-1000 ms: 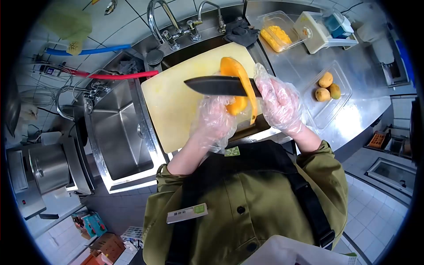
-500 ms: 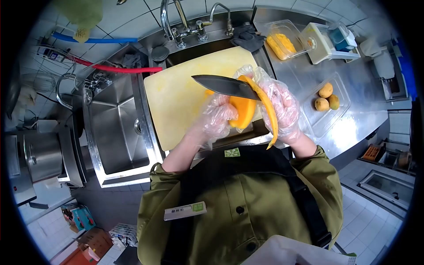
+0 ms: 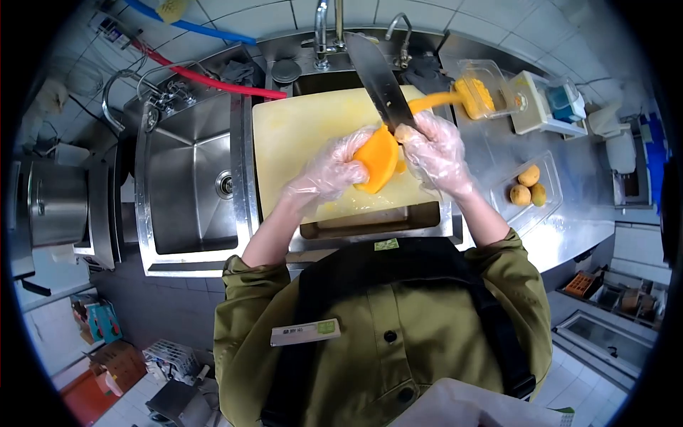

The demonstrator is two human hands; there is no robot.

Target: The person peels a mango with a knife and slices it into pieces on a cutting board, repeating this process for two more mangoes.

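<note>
My left hand, in a clear plastic glove, is closed round a peeled orange fruit above the cutting board. My right hand, gloved too, grips a large dark knife. Its blade points up and to the left, away from my body. A long strip of yellow peel extends from beside the blade toward the upper right. The knife's handle is hidden in my right hand.
A clear container with yellow pieces stands at the upper right. Three whole fruits sit in a clear tray on the steel counter. Left of the board is a sink, with faucets behind the board.
The knife has swung from pointing left to pointing up and away. The peel strip, which hung toward my body, now stretches toward the upper right. My hands have turned around the fruit.
</note>
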